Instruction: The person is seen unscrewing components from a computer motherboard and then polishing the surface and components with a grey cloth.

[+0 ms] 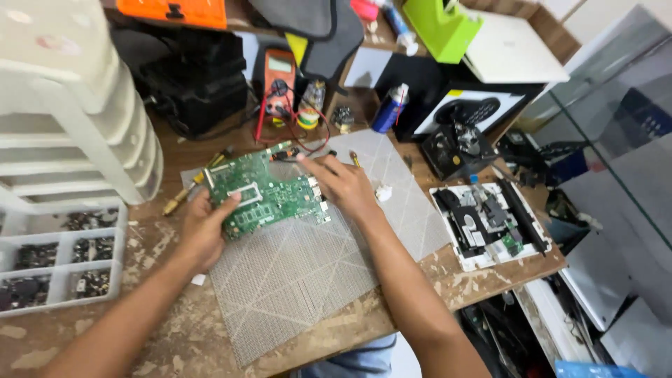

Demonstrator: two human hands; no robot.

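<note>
Green circuit board [269,194] lies on the grey mesh mat [308,266] in the middle of the wooden counter [175,350], and both my hands are on it. My left hand [203,231] has its grip clenched on the board's edge at eight o'clock, thumb on top and fingers under. My right hand [343,185] rests at the board's three o'clock edge, grip released, fingers spread flat with the index fingertip reaching toward twelve o'clock. Just beyond the board at twelve o'clock stands an orange multimeter [278,80] with red and black leads trailing down to the mat. A blue spray can [389,107] stands at one o'clock. Well off at three o'clock lies an opened disc drive [486,220]. At nine o'clock sits a white parts tray [59,262] with dark small pieces in its compartments
</note>
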